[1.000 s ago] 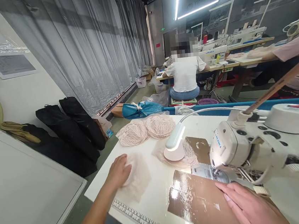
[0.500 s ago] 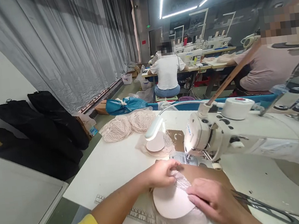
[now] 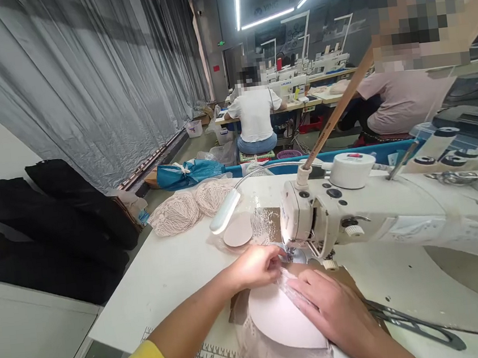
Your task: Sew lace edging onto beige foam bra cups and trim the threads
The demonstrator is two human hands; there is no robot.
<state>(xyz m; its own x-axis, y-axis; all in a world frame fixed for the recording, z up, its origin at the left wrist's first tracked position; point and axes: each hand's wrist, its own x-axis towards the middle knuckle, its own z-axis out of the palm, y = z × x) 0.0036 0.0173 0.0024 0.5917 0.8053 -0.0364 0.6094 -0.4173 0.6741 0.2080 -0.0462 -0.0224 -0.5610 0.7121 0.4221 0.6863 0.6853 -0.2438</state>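
A smooth pale foam cup (image 3: 282, 320), which looks like a bra cup, lies on the sewing table with lace fabric (image 3: 261, 352) spreading beneath it. My left hand (image 3: 259, 266) is closed, pinching the lace at the cup's top edge just in front of the sewing machine's needle area (image 3: 290, 251). Along the cup's right edge, my right hand (image 3: 331, 300) grips the folded lace, its fingers close together and its thumb side on the cup. The fingertips of the left hand are partly hidden. Behind them, another lace-covered cup (image 3: 238, 230) rests on the table.
The white sewing machine head (image 3: 307, 217) stands right of my hands, with a lamp (image 3: 225, 212) over the table. Dark scissors (image 3: 416, 322) lie at the right. Lace cups (image 3: 175, 213) sit at the back left. Two people (image 3: 254, 109) sit at machines ahead.
Both hands have moved slightly up toward the needle with the lace and cup. My right fingers now lie flatter along the lace edge. The camera view has turned to the right.
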